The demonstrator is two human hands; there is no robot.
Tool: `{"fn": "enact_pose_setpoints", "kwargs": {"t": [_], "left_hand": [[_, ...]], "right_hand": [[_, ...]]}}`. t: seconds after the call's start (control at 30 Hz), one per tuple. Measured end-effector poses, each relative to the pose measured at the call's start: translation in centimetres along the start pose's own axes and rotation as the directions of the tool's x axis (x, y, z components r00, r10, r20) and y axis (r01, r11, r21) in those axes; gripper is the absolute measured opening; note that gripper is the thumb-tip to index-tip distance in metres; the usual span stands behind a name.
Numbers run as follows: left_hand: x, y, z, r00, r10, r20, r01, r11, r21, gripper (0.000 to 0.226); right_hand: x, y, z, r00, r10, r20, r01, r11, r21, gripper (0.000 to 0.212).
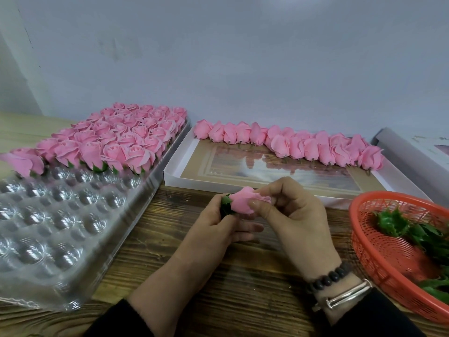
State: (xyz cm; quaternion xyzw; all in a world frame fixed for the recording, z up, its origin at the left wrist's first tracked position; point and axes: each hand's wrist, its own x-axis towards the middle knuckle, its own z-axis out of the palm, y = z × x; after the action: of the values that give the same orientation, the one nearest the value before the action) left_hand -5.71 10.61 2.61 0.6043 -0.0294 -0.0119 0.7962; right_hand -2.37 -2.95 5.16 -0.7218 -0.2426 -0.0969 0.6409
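Wooden table [218, 283] with plastic tray [48, 227], white box lid [175, 176], red basket [379, 242].

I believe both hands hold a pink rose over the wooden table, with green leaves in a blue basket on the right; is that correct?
Not quite: the head view shows the basket is red, not blue. Otherwise yes: the left hand and right hand hold the pink rose over the wooden table, green leaves in the basket on the right.

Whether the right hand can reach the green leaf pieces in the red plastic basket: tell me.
Probably yes. The red plastic basket stands open beside the right hand, nothing between, the green leaf pieces uncovered. But that hand pinches the pink rose head and must let go first.
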Motion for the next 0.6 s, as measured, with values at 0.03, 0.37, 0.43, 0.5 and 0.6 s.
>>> {"fn": "enact_pose_setpoints", "kwargs": {"t": [0.03,0.37,0.43,0.5,0.6], "left_hand": [[0.0,-0.04,0.07,1.0,0.003,-0.001,-0.003,1.0,0.019,0.03],[-0.11,0.35,0.24,0.999,0.032,-0.026,-0.033,0.998,-0.047,0.028],[-0.1,0.4,0.28,0.999,0.04,-0.034,-0.041,0.998,-0.05,0.028],[-0.12,0.25,0.37,0.997,0.05,-0.055,-0.049,0.999,0.009,0.027],[-0.23,0.05,0.54,0.992,0.086,-0.091,-0.073,0.988,0.133,0.025]], "right_hand": [[-0.05,-0.08,0.03,1.0,-0.019,0.005,0.019,1.0,-0.022,0.025],[0.0,-0.09,-0.09,0.997,-0.073,0.03,0.077,0.99,-0.12,0.029],[-0.01,-0.28,0.01,0.995,-0.093,0.036,0.098,0.985,-0.141,0.031],[-0.05,-0.46,0.09,0.992,-0.118,0.052,0.125,0.978,-0.168,0.03],[-0.18,-0.75,0.19,0.983,-0.169,0.074,0.182,0.954,-0.238,0.019]]}}
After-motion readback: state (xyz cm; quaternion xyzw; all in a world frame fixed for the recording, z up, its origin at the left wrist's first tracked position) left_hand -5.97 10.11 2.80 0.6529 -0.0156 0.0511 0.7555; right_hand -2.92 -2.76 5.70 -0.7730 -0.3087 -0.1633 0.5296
